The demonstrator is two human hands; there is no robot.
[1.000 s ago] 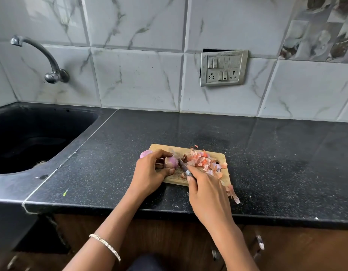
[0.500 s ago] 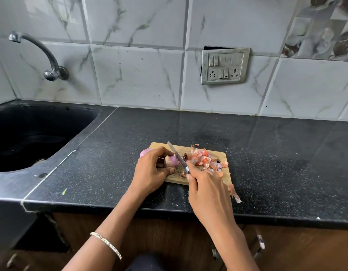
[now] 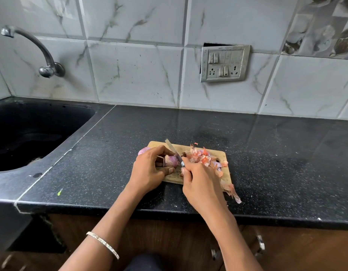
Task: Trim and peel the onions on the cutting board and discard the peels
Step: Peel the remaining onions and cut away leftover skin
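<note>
Black speckled stone countertop (image 3: 286, 163) runs under both forearms. On it the right hand (image 3: 200, 184) clenches the handle of a knife (image 3: 173, 150), most of the handle hidden in the fist. The blade slants away and leftward, meeting the end of a small pink onion (image 3: 172, 160). The left hand (image 3: 149, 171) grasps that onion on the cutting board (image 3: 225, 173), fingers curled over its top and thumb braced on the near side.

This looks like the trimming cut. The onion is small and round, so it will likely try to roll. The left hand should pin it firmly and keep its fingertips tucked back from the blade. Only a thin cap needs to come off, since a deeper cut wastes flesh. Pressing straight down to the wood is safer than sawing toward the thumb.

A stray peel (image 3: 232, 193) hangs off the board just right of the right hand. Beyond that hand lies the heap of peels (image 3: 202, 158), not yet discarded. Another onion (image 3: 143, 151) peeks out past the left knuckles.
</note>
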